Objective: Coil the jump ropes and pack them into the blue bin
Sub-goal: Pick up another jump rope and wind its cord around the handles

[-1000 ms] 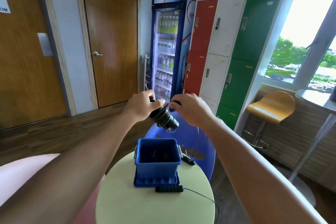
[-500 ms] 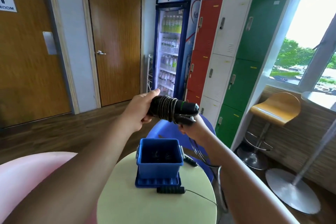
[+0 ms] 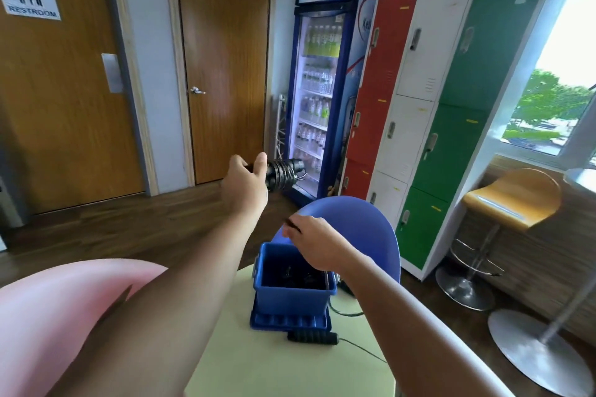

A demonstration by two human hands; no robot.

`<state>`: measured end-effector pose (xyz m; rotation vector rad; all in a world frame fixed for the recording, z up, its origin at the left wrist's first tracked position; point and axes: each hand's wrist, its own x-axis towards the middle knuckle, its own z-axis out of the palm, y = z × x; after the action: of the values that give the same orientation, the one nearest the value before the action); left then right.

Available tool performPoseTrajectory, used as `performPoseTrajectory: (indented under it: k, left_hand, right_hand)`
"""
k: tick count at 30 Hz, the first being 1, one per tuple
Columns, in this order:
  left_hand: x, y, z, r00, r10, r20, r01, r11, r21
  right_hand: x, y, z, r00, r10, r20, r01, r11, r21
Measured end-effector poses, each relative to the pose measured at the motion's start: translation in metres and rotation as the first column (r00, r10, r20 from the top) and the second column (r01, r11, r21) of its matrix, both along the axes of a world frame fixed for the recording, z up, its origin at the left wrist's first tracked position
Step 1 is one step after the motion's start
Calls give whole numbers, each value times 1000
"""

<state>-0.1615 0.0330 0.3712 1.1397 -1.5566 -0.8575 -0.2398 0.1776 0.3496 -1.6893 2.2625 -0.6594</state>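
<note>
Rope (image 3: 282, 172), black, wound tight round its handles, is gripped by left hand (image 3: 245, 185); right hand (image 3: 317, 245) pinches a dark cord (image 3: 292, 224) over bin (image 3: 292, 300).

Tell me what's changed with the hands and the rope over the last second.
The right hand let go of the coiled jump rope and dropped to just above the blue bin; the left hand alone grips it and has pushed it up and away. The bin, the table and the loose handle stayed put.
</note>
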Motion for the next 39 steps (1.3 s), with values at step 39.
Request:
performPoseTrajectory:
  k: [39]
  left_hand:
    - [75,29,-25,616,-724,-312,787,546,288]
  right_hand:
    - [1,-34,6,621,-33,783,300,933,-199]
